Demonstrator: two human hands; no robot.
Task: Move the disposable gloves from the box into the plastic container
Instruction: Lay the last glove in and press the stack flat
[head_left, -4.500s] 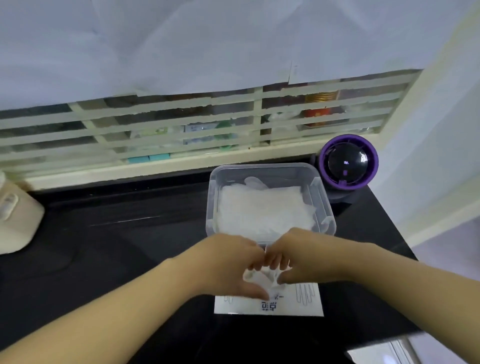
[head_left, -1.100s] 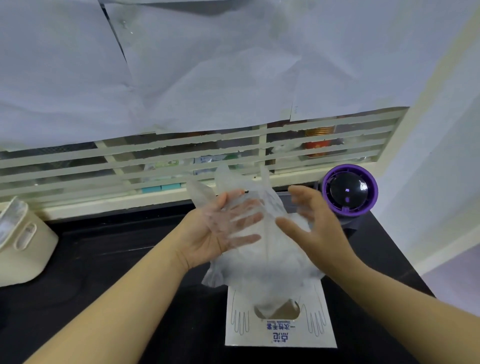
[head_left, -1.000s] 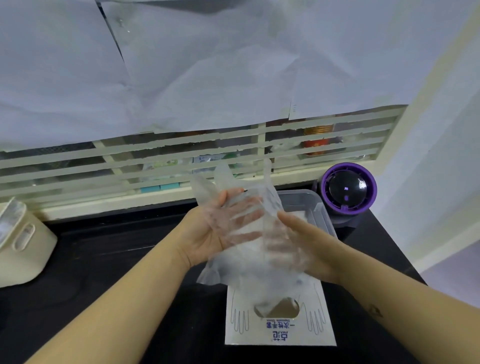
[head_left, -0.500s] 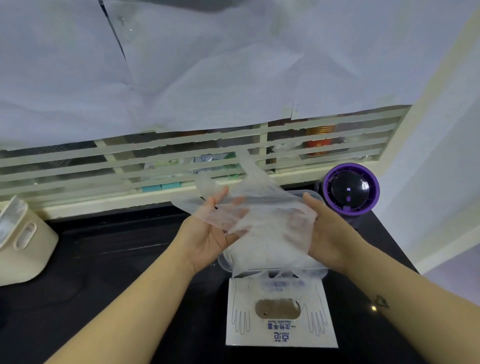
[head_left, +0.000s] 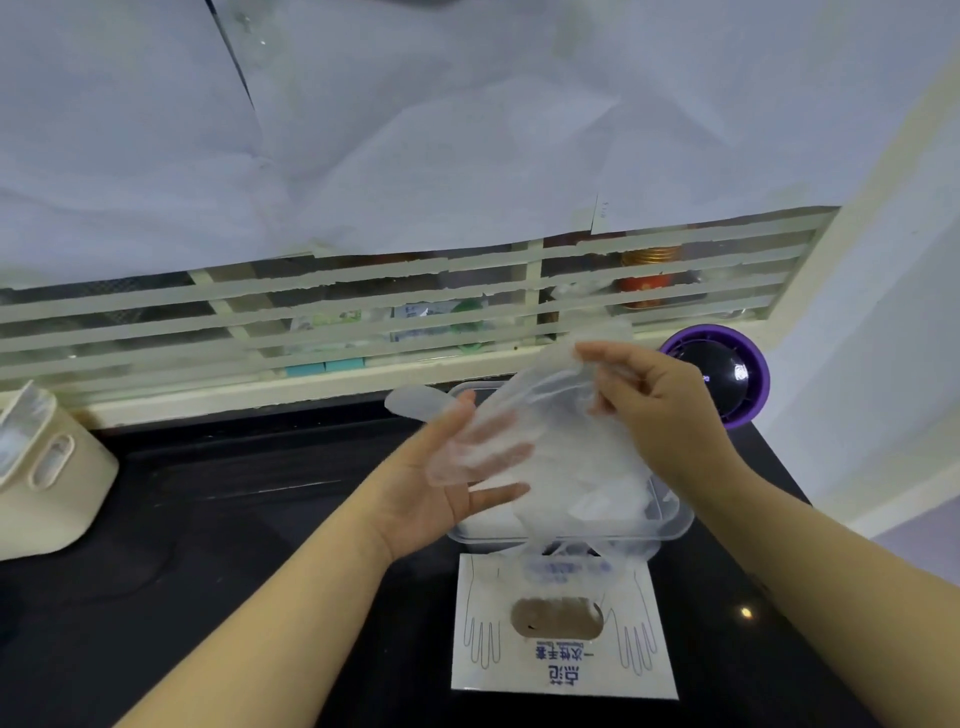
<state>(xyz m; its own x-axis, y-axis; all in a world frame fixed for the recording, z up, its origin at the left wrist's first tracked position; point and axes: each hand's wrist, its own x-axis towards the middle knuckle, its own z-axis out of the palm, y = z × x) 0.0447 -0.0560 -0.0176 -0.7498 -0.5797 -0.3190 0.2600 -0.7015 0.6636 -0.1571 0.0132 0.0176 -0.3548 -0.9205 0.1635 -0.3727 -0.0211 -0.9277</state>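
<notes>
Over clear rectangular plastic container (head_left: 670, 522), right hand (head_left: 660, 410) pinches thin translucent plastic gloves (head_left: 550, 410); left hand (head_left: 431, 493) spread flat beneath. Risk: limp film slips off palm, lands outside rim.

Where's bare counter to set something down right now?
Bare: the wide counter stretch between the cream bin and the box. A narrow strip runs right of the box. Crowded at right: container, purple device, and the left hand and right hand with gloves above.

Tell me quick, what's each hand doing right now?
Left hand: open, fingers straight against the gloves.
Right hand: closed, pinching the gloves near their top.
</notes>
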